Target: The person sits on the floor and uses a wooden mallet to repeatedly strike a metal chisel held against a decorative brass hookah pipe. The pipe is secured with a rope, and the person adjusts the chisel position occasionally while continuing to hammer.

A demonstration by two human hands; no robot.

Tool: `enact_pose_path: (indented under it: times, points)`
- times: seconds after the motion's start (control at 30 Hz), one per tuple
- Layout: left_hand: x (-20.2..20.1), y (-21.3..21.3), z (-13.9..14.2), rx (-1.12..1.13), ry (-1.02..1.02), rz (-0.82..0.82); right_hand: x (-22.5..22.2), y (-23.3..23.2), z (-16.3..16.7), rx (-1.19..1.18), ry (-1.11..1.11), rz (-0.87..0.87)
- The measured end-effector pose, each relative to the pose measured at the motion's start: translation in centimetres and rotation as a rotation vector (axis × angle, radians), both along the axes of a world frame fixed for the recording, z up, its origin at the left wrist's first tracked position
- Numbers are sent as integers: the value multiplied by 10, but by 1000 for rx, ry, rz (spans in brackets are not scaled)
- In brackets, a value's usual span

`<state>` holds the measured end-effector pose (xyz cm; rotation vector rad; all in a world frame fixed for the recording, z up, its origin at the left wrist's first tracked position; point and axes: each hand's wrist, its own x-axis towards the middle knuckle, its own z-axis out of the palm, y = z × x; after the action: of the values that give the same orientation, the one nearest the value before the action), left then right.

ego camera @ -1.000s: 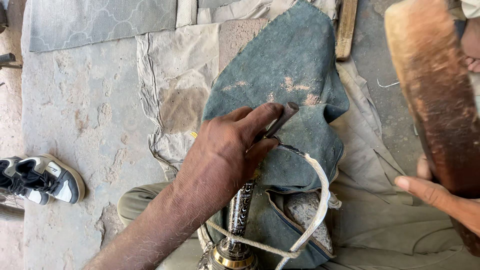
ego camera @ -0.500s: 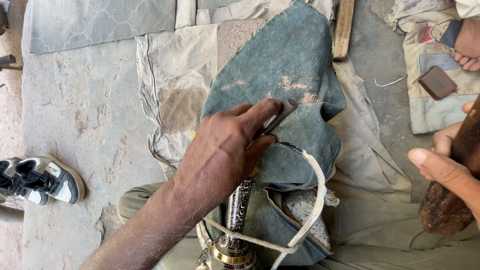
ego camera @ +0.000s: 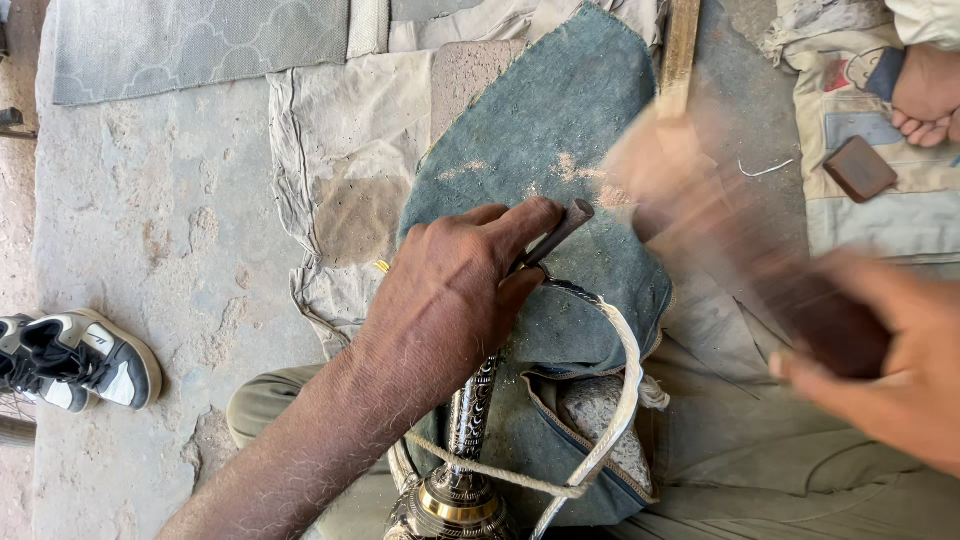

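Left hand (ego camera: 450,300) reaches in from the lower left, bare forearm extended, fingers (ego camera: 520,222) curled tight, knuckles up. Right hand (ego camera: 890,365), blurred at the right edge, is clenched.

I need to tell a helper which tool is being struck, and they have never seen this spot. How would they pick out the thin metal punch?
Start at the blue-grey denim cloth spread over the lap in the middle of the view. On it lies the left hand, and the metal punch sticks out from under its forefinger. Unlike the engraved brass stem below, it is a plain, dark, short rod with a flat end.
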<state>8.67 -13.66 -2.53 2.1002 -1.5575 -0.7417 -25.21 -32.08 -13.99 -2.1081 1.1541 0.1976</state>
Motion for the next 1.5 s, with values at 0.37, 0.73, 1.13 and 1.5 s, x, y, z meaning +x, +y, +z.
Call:
enact_pose_path:
  times: [0.37, 0.73, 1.13, 1.5]
  points:
    - [33, 111, -32, -335, 322, 482, -10, -30, -22, 294, -283, -495]
    - [43, 283, -160, 480, -212, 719, 64, 14, 52, 232, -601, -371]
    - [46, 111, -57, -437, 651, 412, 87, 28, 93, 110, -650, -215]
    - [40, 66, -85, -611, 962, 462, 89, -1, 143, -20, -213, -42]
